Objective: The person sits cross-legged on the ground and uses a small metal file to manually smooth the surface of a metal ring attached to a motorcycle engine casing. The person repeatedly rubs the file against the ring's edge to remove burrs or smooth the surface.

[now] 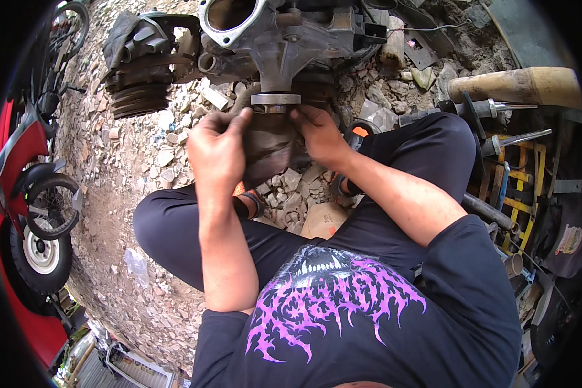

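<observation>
My left hand [218, 142] and my right hand [319, 134] grip either side of a shiny steel ring [275, 99] at the lower end of the neck of a dark cast-metal housing [291, 39]. My thumb tips are at the ring's lower edge, with fingers curled and partly hidden. Below the ring, between my hands, is a dark, grimy mass [268, 145] that I cannot clearly make out. The housing has a large round flange with an opening [229, 39] at its upper left.
Blackened ribbed metal parts [139, 84] lie left of the housing on stony ground [136, 181]. At right are a bamboo pole [511, 84], shock absorbers [498, 145], a pipe [491, 213] and a yellow crate [517, 200]. Far left are a red vehicle [19, 149] and wheels [42, 252].
</observation>
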A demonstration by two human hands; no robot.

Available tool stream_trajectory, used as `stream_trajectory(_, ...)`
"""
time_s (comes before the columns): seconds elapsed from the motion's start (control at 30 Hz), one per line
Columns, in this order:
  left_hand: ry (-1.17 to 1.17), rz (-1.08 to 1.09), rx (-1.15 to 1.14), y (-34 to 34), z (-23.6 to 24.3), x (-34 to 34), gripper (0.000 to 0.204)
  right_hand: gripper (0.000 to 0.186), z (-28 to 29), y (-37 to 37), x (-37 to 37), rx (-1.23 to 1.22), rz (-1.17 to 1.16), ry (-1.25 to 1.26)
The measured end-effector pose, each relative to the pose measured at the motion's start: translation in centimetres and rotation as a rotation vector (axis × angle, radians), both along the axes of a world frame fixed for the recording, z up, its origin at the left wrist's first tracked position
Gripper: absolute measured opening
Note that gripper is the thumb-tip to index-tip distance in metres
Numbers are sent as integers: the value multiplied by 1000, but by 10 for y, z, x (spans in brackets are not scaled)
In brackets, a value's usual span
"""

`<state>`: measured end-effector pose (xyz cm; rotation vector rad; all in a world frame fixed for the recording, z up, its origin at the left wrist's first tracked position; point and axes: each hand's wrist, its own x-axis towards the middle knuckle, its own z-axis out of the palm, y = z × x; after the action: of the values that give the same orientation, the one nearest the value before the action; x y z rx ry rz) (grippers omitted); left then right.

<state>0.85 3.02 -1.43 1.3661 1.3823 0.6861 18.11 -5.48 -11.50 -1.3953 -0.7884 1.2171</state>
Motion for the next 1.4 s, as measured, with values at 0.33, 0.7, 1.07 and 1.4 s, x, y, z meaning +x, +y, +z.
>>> stream_trajectory(0.33, -66, 11, -91, 7, -15, -3, 26, 30, 41, -5, 2, -19, 24, -375)
stream_trajectory(0.7, -476, 45, -419, 3, -58, 15, 36, 29, 77, -2, -11, 7, -50, -477)
stream_trajectory(1.07, -706, 137, -759, -7, -67, 28, 36, 37, 81, 3, -21, -61, -55, -417)
stream_trajectory(1.4, -694, 113, -837, -2, -62, 35, 35, 28, 86, 2, -18, -212, -40, 36)
